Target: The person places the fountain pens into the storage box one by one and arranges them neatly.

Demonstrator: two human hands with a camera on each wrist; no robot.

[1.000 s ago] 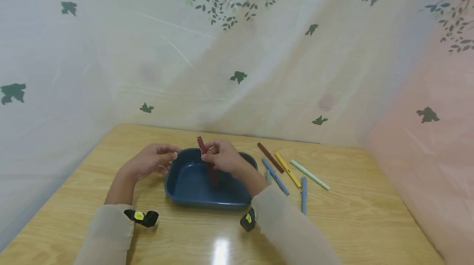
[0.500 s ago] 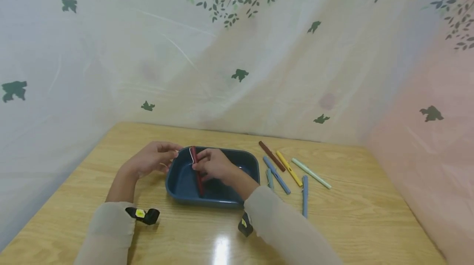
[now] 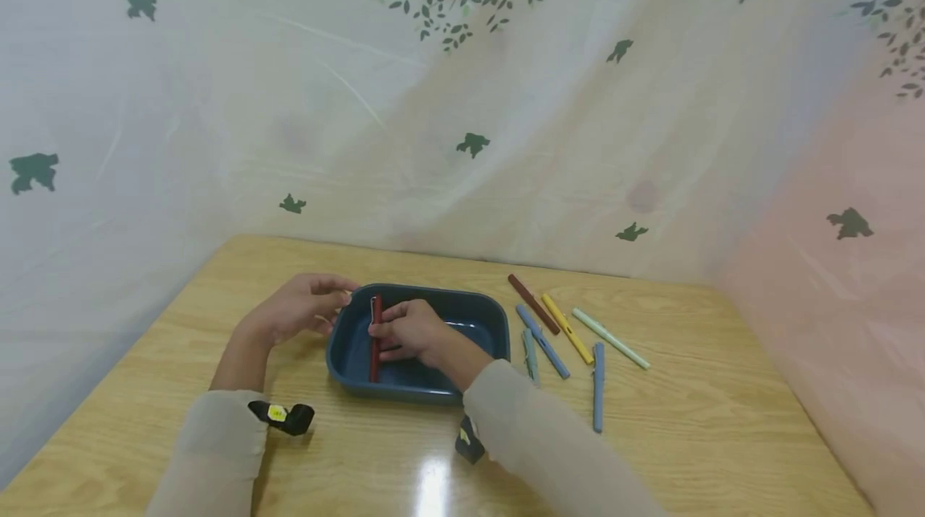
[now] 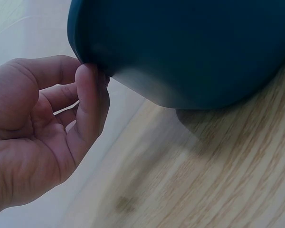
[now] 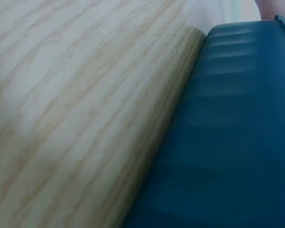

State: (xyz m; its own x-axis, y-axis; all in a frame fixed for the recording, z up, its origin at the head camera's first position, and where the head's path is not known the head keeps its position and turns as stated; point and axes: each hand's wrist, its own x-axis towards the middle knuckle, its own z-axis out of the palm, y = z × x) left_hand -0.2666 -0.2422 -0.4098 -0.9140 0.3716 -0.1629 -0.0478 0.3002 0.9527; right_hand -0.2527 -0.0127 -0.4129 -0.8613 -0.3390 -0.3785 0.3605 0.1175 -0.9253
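Observation:
A dark blue rectangular dish [image 3: 426, 398] with rounded corners stands on the table. My right hand [image 3: 412, 334] reaches into it and holds a dark red pen [image 3: 375, 340] with a silver clip, low along the dish's left side. At the far left corner, my left hand [image 3: 299, 308] pinches the rim between thumb and fingers. The left wrist view shows that hand [image 4: 52, 118] up close at the edge of the dish [image 4: 180, 52]. Only the dish's outer wall [image 5: 228, 133] and part of a hand [image 5: 275, 8] appear in the right wrist view; the pen is hidden there.
Right of the dish lie several pens: a brown one [image 3: 533, 304], a yellow one [image 3: 567, 328], a pale green one [image 3: 611, 338], two blue ones [image 3: 543, 341] and a teal one [image 3: 531, 356]. Behind the wooden table [image 3: 347, 469] hangs a printed curtain [image 3: 361, 140].
My right hand has moved left and down into the dish, bringing the red pen from tilted and raised to low along the left side. The left hand stays at the rim.

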